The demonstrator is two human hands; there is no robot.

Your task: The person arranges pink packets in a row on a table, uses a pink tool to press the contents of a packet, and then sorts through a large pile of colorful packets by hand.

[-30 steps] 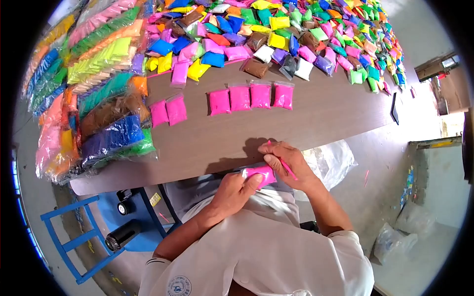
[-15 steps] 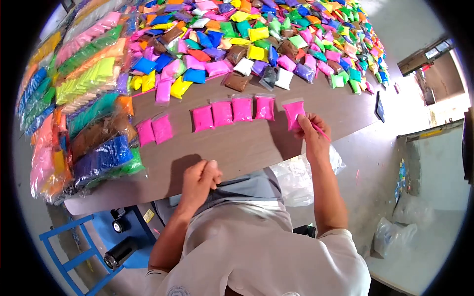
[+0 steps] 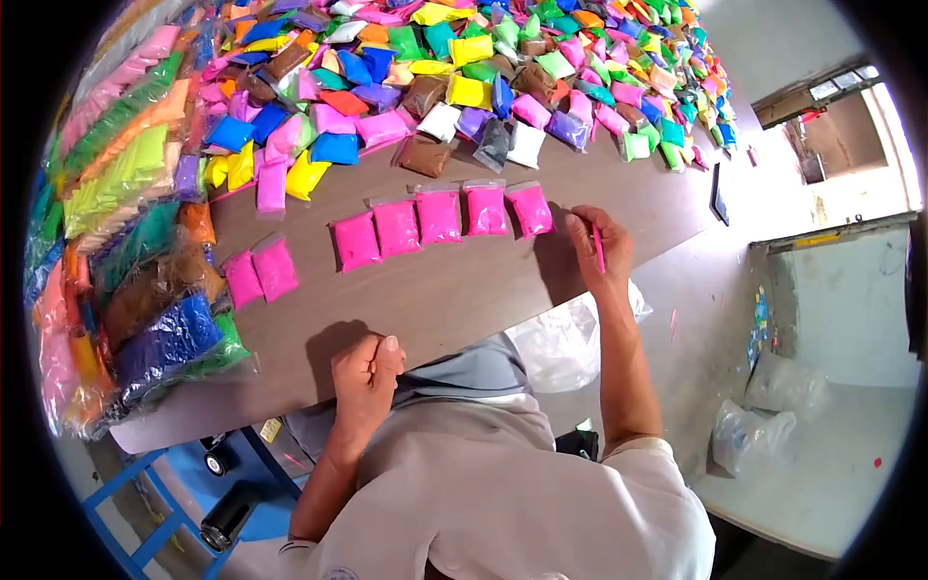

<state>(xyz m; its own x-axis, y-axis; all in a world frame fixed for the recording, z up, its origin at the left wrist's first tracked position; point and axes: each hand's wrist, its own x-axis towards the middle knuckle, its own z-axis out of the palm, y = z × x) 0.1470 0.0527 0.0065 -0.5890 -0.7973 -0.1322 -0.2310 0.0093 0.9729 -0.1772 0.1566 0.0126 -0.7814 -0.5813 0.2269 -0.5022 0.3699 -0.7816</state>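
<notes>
My right hand (image 3: 603, 253) is closed around a thin pink stick (image 3: 599, 249), just to the right of a bright pink packet (image 3: 531, 211) lying on the table and apart from it. That packet ends a row of several clear-bagged pink packets (image 3: 439, 215). Farther left, two more pink packets (image 3: 275, 269) lie side by side. My left hand (image 3: 365, 379) is curled into a loose fist over the table's near edge, below the row; whatever its fingers may hold is hidden.
A large heap of small coloured packets (image 3: 469, 92) covers the back of the brown table (image 3: 425, 300). Bigger clear bags of coloured packets (image 3: 169, 329) are stacked at left. A dark phone-like slab (image 3: 718, 193) lies at the right edge. Below hangs a clear plastic bag (image 3: 561, 343).
My right hand has let go of the pink packet, which now lies at the row's right end, and has drawn back with the pink stick. My left hand remains curled. The view has shifted.
</notes>
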